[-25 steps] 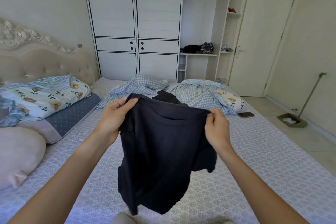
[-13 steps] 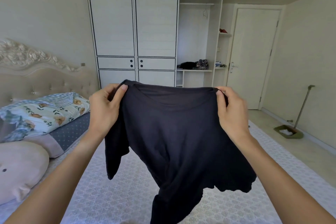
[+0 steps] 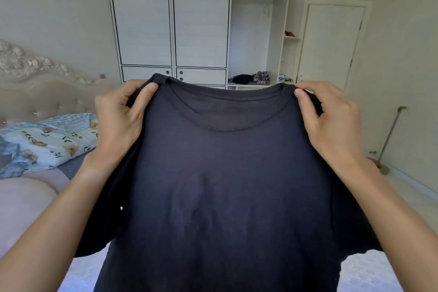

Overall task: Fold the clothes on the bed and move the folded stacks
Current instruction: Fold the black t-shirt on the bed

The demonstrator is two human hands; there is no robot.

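- Since the earlier frames, the dark T-shirt had been raised higher and spread wider, so that it hid most of the bed in the head view.
- It was held up by its shoulders: the left hand pinched the left shoulder seam, and the right hand pinched the right one, thumbs in front.
- It hung in the air above the bed's near edge, neckline uppermost, sleeves drooping.
- No fold had yet been made in it, and no folded stack could be seen; folding was judged to be at its start, with stacking and moving left.
- Floral bedding lay by the headboard; a wardrobe stood beyond.
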